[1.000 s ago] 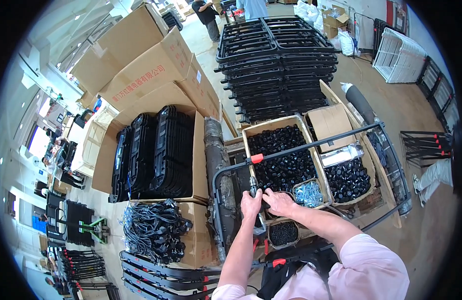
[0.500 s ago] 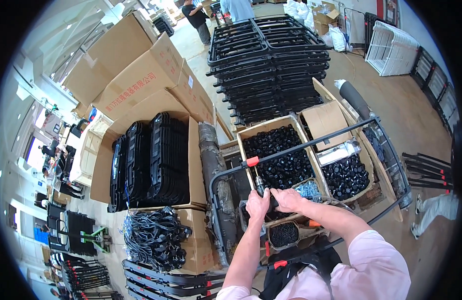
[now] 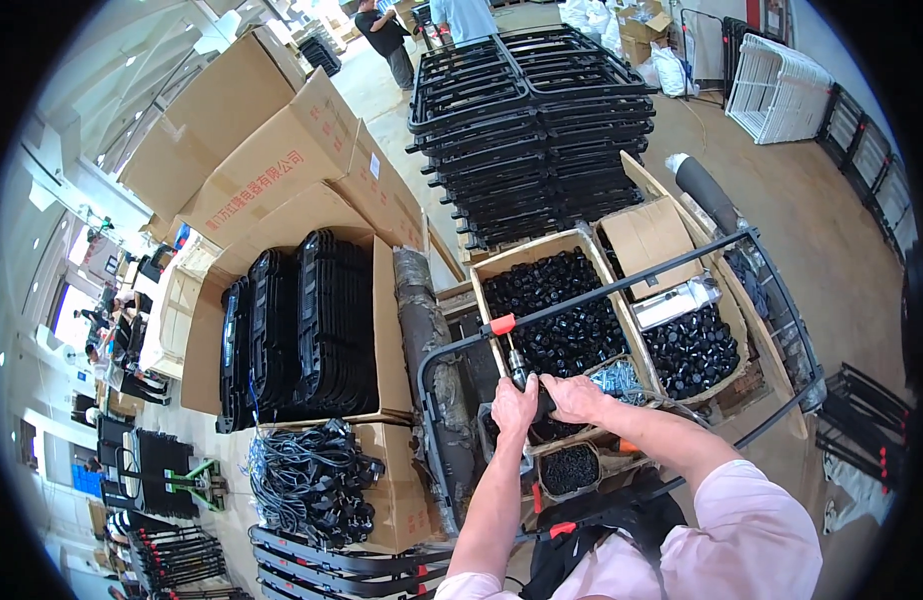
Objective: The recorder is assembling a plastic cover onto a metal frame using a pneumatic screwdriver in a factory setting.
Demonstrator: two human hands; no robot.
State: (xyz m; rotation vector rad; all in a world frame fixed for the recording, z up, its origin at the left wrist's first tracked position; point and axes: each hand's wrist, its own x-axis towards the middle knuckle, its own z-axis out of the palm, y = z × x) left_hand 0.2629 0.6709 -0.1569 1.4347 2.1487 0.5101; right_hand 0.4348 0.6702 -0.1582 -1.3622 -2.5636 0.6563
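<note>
Both my hands are closed around a power drill (image 3: 519, 368), its chuck pointing away from me. My left hand (image 3: 515, 405) wraps its near left side, and my right hand (image 3: 574, 398) grips from the right; between them they hide most of the body. The thin bit reaches toward a red plastic piece (image 3: 503, 324) on the bar of a black tubular frame (image 3: 582, 297). Whether the tip touches it I cannot tell. The frame lies tilted across wooden bins, and another red piece (image 3: 564, 528) sits on its near bar. Silver screws (image 3: 616, 379) lie by my right hand.
Black caps (image 3: 552, 310) fill a wooden bin under the bar; another bin holds more caps (image 3: 692, 352). Small black screws (image 3: 569, 468) sit in a near tub. Left stand a carton (image 3: 390, 330) of black parts and a cable heap (image 3: 312, 480). Stacked frames (image 3: 532, 130) rise beyond.
My hands and the drill keep nearly the same place, with the view shifted slightly. At the right, a person carrying black frames has moved nearer, toward the lower edge.
</note>
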